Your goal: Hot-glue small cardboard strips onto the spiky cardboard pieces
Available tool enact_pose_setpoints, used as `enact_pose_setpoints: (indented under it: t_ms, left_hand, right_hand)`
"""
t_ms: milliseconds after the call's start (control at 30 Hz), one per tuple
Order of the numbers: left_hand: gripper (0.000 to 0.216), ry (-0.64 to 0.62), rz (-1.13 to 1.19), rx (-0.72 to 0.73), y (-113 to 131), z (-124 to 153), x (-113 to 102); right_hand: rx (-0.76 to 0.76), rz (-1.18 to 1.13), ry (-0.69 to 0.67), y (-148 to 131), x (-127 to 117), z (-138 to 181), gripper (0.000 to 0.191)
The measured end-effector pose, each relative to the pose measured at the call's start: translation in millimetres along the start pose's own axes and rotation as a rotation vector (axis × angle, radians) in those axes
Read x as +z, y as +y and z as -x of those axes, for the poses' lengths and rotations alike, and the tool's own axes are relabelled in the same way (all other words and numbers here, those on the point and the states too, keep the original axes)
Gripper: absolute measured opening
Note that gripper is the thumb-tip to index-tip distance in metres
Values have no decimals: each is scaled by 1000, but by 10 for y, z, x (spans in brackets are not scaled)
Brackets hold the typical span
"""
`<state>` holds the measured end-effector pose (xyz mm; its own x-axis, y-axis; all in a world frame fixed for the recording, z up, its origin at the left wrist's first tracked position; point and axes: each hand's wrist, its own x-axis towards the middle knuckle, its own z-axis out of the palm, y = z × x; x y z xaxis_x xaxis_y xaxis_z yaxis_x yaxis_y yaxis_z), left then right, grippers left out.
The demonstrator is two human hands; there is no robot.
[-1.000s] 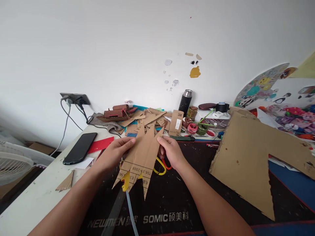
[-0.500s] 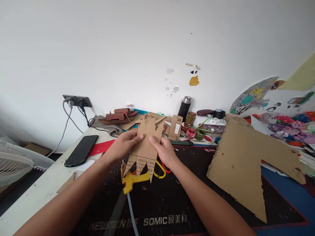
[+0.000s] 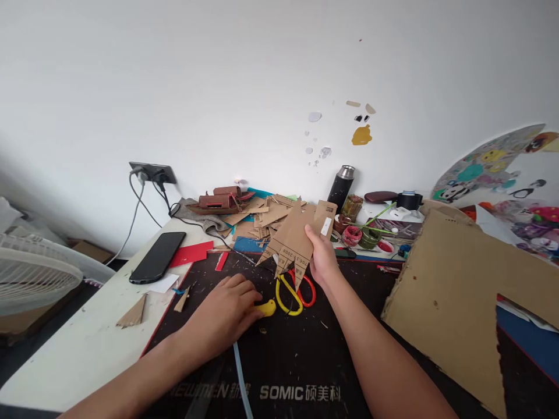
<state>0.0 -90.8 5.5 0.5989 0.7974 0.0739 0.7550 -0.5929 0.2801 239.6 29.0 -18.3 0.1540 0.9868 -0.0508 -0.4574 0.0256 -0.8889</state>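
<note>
My right hand (image 3: 323,256) pinches a brown cardboard piece (image 3: 288,235) with its thumb in front. The piece is tilted, with pointed teeth along its lower edge and printed numbers above them. My left hand (image 3: 236,305) is closed over a yellow hot glue gun (image 3: 267,308) lying on the black mat. Most of the glue gun is hidden under the hand; one yellow end shows to the right, and its pale cord runs down toward me. Scissors with yellow and red handles (image 3: 290,297) lie just below the cardboard teeth, their blades hidden.
A large cardboard sheet (image 3: 445,302) lies at right. At left are a black phone (image 3: 158,257), red strips (image 3: 191,254) and a fan (image 3: 39,267). Cardboard scraps (image 3: 273,212), a model boat (image 3: 222,201), paint jars (image 3: 351,235) and a black flask (image 3: 341,186) line the back.
My left hand has let go of the toothed cardboard and moved down onto the glue gun. The right hand alone holds the cardboard, now shifted right and tilted. The view has turned slightly.
</note>
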Motion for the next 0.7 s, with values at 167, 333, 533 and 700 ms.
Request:
enact_pose_setpoints:
  t_ms: [167,333,533,700]
  left_hand:
    - [9,-45,-131,47,108,-32,8]
    - [10,75,-223,119,113,18,-52]
    - [14,180,-357,127,-81,-59,-250]
    - [23,167,-404,130,-430,-276,-370]
  right_hand:
    - [74,53,31,17,-30,-26,34]
    - [62,71,22,30,-28,-43,32]
    - [64,39,35,13,5,-33,35]
    - [55,37,42,22,1,-47,34]
